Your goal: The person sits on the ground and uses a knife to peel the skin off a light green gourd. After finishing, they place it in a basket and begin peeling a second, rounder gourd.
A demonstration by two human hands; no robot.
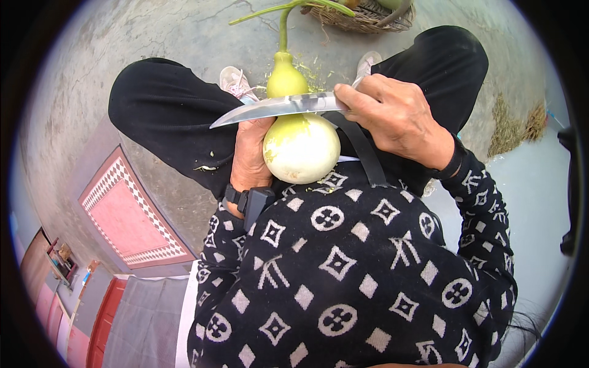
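Observation:
A bottle gourd [301,149] with a green stem stands stem-away between my knees, its near bulb scraped pale and its upper bulb still green-skinned. My left hand [252,149] grips it from the left side, with the fingers partly hidden behind the gourd and the blade. In my right hand [391,117] is a large knife, the handle hidden in my fist. The curved steel blade [280,106] points left and lies across the gourd's narrow waist.
A wicker basket [368,20] holding produce stands on the concrete floor [184,41] beyond my feet. Green peel scraps [317,76] lie on the floor past the gourd. A straw broom head [506,126] is at the right. A pink patterned mat-like panel [133,216] appears at the left.

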